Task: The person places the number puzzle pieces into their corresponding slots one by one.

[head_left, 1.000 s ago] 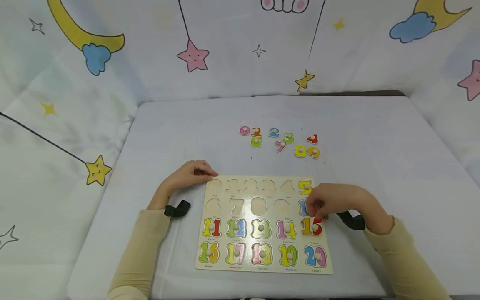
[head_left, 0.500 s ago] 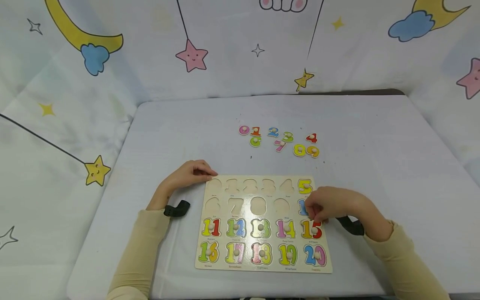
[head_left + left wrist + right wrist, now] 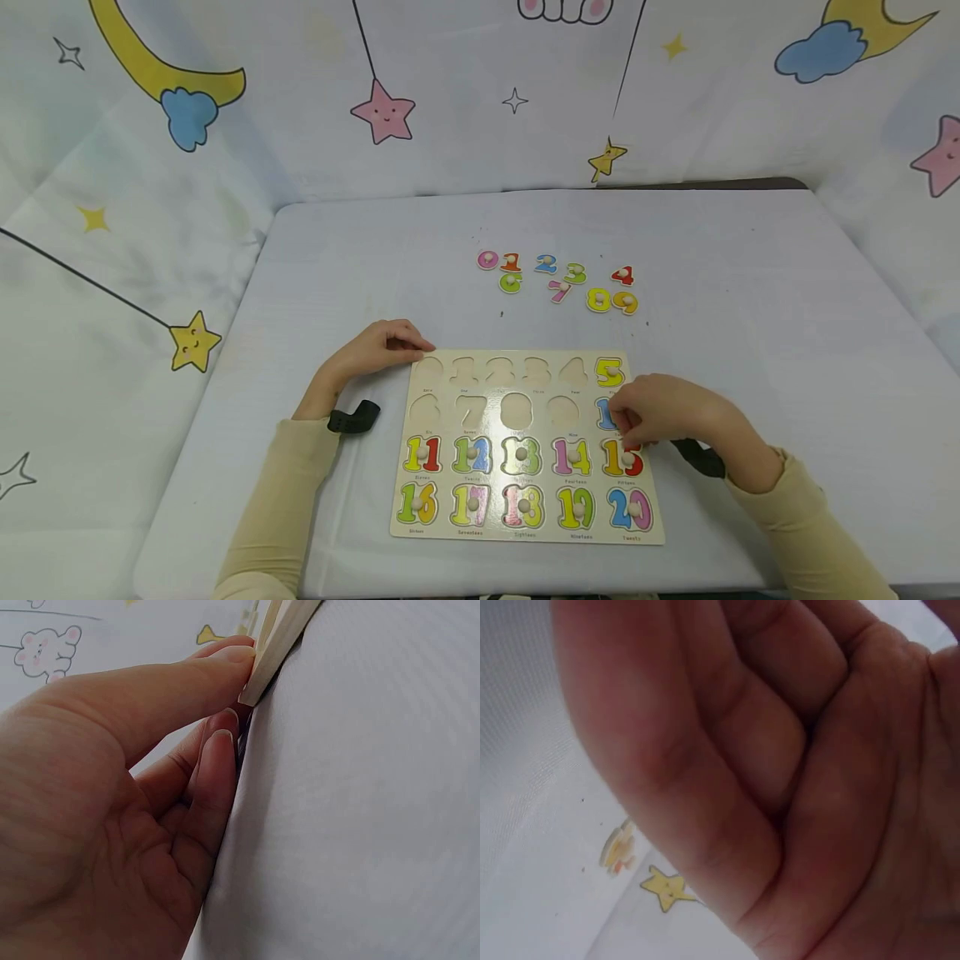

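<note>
On the board (image 3: 547,479), 15 (image 3: 627,460) is now sitting squarer, likely seated; left hand (image 3: 378,346) is pinching the board's corner; right hand (image 3: 671,408) is curling beside 15, grip unclear.

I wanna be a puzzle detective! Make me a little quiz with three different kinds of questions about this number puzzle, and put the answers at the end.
1. Which loose number lies farthest left on the table?
2. Which corner of the board does the left hand touch? A: near right. B: far left. C: near left.
3. True or false: the 8 piece sits in its slot.

Key:
1. The pink 0.
2. B.
3. False; the yellow 8 lies on the table.
</note>
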The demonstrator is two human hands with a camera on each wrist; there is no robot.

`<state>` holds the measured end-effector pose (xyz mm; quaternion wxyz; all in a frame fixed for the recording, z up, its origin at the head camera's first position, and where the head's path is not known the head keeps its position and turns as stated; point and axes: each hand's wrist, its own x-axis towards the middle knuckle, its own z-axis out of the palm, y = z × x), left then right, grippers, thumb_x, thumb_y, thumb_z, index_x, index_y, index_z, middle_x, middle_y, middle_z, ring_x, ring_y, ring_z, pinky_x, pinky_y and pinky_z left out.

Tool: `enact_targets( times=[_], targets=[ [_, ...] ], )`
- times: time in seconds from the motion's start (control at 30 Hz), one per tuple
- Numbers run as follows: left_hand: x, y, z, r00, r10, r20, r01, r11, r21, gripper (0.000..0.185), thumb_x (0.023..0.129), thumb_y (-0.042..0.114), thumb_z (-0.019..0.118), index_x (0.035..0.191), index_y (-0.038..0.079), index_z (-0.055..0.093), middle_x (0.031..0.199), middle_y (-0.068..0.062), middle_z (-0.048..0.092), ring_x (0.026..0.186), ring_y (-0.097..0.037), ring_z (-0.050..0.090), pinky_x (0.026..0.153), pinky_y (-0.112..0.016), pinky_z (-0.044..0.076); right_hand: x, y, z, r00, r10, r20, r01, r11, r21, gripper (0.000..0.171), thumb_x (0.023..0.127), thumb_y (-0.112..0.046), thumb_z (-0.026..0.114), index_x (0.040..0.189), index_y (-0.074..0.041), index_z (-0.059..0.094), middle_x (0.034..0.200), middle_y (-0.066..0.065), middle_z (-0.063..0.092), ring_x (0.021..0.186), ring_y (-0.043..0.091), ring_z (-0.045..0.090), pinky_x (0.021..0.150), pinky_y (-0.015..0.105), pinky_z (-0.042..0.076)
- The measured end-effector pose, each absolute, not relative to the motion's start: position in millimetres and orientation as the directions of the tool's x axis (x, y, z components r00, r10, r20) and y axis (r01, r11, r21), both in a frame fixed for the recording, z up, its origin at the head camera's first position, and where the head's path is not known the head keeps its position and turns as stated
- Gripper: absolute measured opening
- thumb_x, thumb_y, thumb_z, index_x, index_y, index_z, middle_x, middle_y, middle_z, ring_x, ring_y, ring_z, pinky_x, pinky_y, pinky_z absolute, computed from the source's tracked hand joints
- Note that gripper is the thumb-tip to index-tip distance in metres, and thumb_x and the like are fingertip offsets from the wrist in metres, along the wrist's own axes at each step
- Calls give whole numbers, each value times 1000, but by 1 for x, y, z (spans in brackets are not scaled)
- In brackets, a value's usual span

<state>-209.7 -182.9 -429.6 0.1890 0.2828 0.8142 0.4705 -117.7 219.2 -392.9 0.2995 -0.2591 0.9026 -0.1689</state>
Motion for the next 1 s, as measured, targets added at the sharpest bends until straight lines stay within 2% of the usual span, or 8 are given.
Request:
enact_targets(
  times=[0.27,0.63,0.8,1.0],
  targets=[
    [-210,-182,-428,-766,642,-34,287,390,875,17,85,-2,66,102,-6,70,98,-17,64,87,-25,55,74,-28,42,-110,215,-393,-747,-507,-429,-369,854,-366,28,74,-26,80,69,-19,53,61,-8,46,63,11,44,56,28,38],
    [-209,-183,-427,-770,637,-43,282,399,872,17,85,-3,66,101,-6,70,98,-17,64,89,-26,55,75,-26,43,-106,209,-393,-778,-486,-398,-395,871,-291,31,73,-26,81,69,-17,51,60,-7,43,61,12,43,56,29,35],
    [-208,-182,-426,-771,635,-44,280,400,873,17,85,-4,66,101,-7,70,98,-18,63,89,-27,55,75,-26,42,-104,207,-390,-773,-490,-403,-391,868,-307,30,74,-24,80,69,-17,52,61,-7,44,61,12,43,56,29,36],
    [-207,-182,-427,-769,638,-41,283,397,873,17,85,-3,66,102,-7,69,98,-17,63,88,-24,55,75,-28,43,-118,220,-384,-744,-537,-399,-354,822,-446,17,82,-21,74,77,-17,57,61,-8,50,56,8,48,53,27,40]
  ],
)
